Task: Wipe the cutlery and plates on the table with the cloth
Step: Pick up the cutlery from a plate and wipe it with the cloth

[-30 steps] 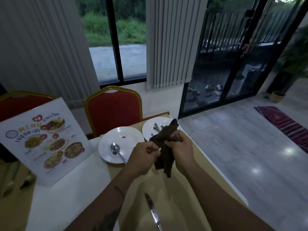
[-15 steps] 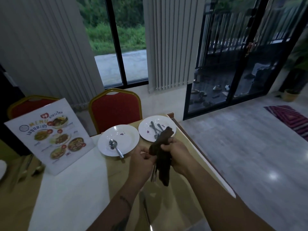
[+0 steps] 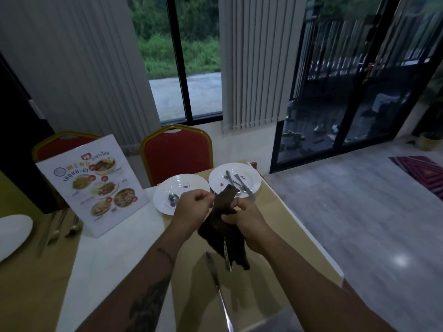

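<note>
Right hand (image 3: 242, 219) is raised over the table (image 3: 100, 264), its forearm coming up from the lower right edge, and its fingers are curled tight round the middle of a dark cloth (image 3: 223, 209). Left hand (image 3: 194, 207) sits just beside it at the same height with a tattooed forearm behind it. It is balled into a fist, and the thumb and forefinger nip the cloth's upper edge. The cloth is bunched between the two hands. Its top corner pokes up above the knuckles and its loose end hangs below the right wrist. A thin piece of cutlery (image 3: 227, 257) dangles out of the folds, pointing down. Nearer, under the arms, a knife (image 3: 217, 281) lies flat on the tan runner. Past the hands stand two white plates side by side. The left plate (image 3: 189, 185) holds a spoon (image 3: 173, 198) and some small dark smears. The right plate (image 3: 249, 174) holds a few crossed utensils (image 3: 236, 182) and its near rim is partly hidden by the cloth. A standing menu card (image 3: 93, 185) is off to the left, and two red chairs (image 3: 177, 152) are behind.
</note>
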`<state>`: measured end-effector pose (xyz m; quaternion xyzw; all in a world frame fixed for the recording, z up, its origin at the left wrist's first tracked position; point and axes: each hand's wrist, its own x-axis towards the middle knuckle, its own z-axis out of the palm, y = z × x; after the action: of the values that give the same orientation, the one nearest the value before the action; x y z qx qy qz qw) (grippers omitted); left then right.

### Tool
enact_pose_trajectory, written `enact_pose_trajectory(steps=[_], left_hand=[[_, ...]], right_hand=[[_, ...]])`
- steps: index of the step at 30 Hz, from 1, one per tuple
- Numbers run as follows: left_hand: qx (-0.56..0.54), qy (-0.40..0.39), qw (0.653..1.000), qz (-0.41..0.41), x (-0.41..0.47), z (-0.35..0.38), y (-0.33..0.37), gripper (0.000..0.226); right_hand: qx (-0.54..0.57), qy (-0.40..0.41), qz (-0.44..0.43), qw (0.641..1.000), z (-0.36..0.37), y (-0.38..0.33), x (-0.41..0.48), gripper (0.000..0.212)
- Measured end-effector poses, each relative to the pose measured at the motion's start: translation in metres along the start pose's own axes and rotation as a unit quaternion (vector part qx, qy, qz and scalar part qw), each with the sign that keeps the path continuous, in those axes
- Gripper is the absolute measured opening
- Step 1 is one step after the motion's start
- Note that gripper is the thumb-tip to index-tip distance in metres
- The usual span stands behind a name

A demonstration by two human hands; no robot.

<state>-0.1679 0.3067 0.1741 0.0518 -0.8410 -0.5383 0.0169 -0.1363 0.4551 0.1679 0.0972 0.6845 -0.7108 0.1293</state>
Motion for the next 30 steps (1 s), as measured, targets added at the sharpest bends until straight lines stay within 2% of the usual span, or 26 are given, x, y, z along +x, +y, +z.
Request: enact_pose_trajectory(steps=[4, 6, 9, 13, 17, 20, 23, 30], left_hand=[[0.02, -0.014, 0.999, 0.02, -0.001, -0.024, -0.005, 0.016], [0.02, 0.018, 0.999, 0.026, -0.002, -0.033, -0.014, 0.017], [-0.04, 0.094, 0.995, -0.018, 0.002, -0.05, -0.04, 0.023], [-0.061, 0.141, 0.985, -0.074, 0.001, -0.071, -0.082, 0.021], [-0.045, 0.159, 0.98, -0.108, -0.008, -0.075, -0.113, 0.02], [0.006, 0.142, 0.98, -0.138, -0.013, -0.064, -0.139, 0.02], [0.046, 0.095, 0.983, -0.15, -0.023, -0.036, -0.16, 0.017], [0.095, 0.023, 0.984, -0.152, -0.043, 0.02, -0.183, 0.022]], right_hand=[[-0.045, -0.003, -0.031, 0.999, 0.022, -0.003, -0.006, 0.019], [-0.072, 0.001, -0.053, 0.996, 0.035, 0.0, -0.009, 0.021], [-0.134, -0.031, -0.08, 0.987, 0.055, 0.011, -0.012, 0.028], [-0.263, -0.09, -0.051, 0.959, 0.06, 0.038, -0.02, 0.029], [-0.347, -0.061, 0.012, 0.936, 0.04, 0.072, -0.02, 0.028], [-0.375, 0.023, 0.034, 0.926, 0.018, 0.084, -0.016, 0.023], [-0.363, 0.07, 0.035, 0.928, 0.002, 0.082, -0.016, 0.022], [-0.329, 0.074, 0.033, 0.941, -0.017, 0.081, -0.019, 0.021]])
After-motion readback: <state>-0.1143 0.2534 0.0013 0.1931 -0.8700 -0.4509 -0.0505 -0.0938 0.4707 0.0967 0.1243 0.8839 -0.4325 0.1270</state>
